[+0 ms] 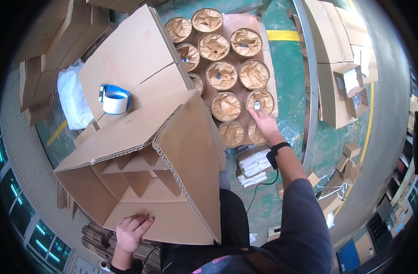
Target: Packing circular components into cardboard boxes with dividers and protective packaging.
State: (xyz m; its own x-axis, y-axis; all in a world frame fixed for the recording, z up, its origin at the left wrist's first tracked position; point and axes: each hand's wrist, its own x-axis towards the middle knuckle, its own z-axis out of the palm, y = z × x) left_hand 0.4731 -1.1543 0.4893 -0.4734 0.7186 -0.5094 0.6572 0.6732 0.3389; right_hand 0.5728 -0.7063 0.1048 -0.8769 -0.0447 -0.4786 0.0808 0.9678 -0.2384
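Observation:
My left hand (133, 232) grips the near edge of an open cardboard box (195, 182), its fingers on the inner face. The box tilts toward me, with cardboard dividers (147, 176) inside. My right hand (265, 124) reaches forward to a round container (266, 97) stuffed with crumpled brown paper. Its fingertips close on the near rim, and a small pale piece shows inside the container. Several similar round containers (226, 106) stand in rows on a brown cardboard-covered surface (238, 22). The hand partly covers the container nearest the wrist.
A tape dispenser (114, 101) with blue parts sits on cardboard (127, 55) at the left, beside a white sack (74, 96). White packets (254, 164) fill a small box below the containers. A metal rail (313, 91) runs along the right, with cartons (341, 86) beyond.

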